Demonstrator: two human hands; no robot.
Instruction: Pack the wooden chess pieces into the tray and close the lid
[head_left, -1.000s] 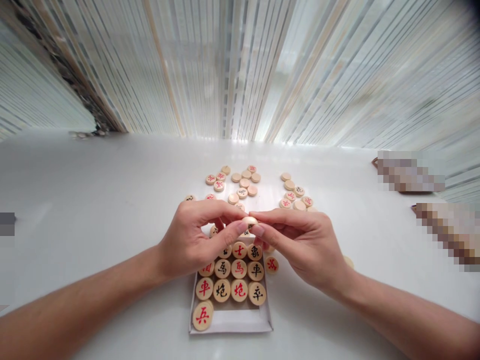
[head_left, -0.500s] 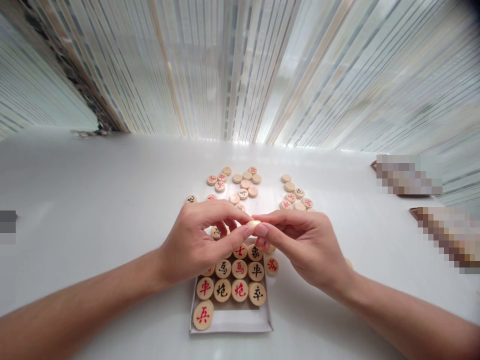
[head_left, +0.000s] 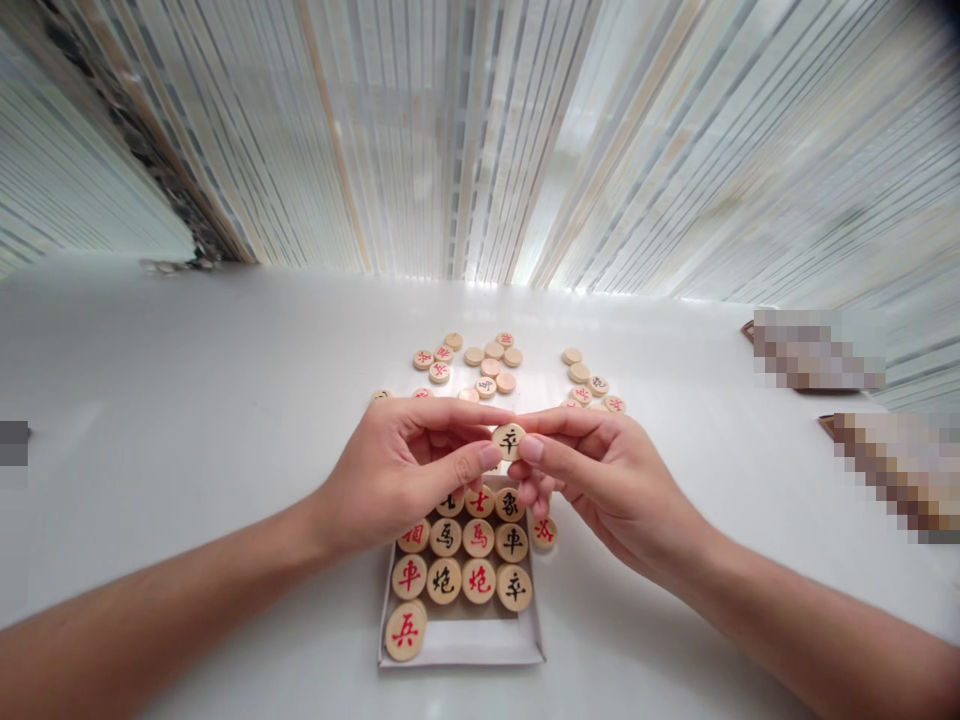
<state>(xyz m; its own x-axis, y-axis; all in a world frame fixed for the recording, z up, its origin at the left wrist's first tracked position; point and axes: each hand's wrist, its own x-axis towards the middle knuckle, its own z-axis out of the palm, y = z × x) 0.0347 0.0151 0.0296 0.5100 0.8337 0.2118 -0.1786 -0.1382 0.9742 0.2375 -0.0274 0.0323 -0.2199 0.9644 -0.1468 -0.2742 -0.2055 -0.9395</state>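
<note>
Between the fingertips of my left hand [head_left: 409, 475] and my right hand [head_left: 611, 475] is a round wooden Chinese chess piece [head_left: 509, 441], its black character facing me. Both hands are closed in a pinch on it, above the far end of a shallow white box [head_left: 480, 652]. Rows of chess pieces with red and black characters lie face up in the box. A red-marked piece [head_left: 406, 630] sits in its near left corner, beside a bare strip of box floor. The far left part of the box is hidden by my left hand.
Loose chess pieces [head_left: 490, 368] are scattered over the white table [head_left: 225, 420] beyond my hands, some face down. One red-marked piece [head_left: 544, 531] lies against the box's right side. Two blurred-out objects [head_left: 817, 350] stand at the right. A string curtain [head_left: 420, 150] hangs behind the table.
The held chess piece has been tilted up from nearly edge-on, so its black character now shows. My hands have risen slightly and the fingers have shifted around it.
</note>
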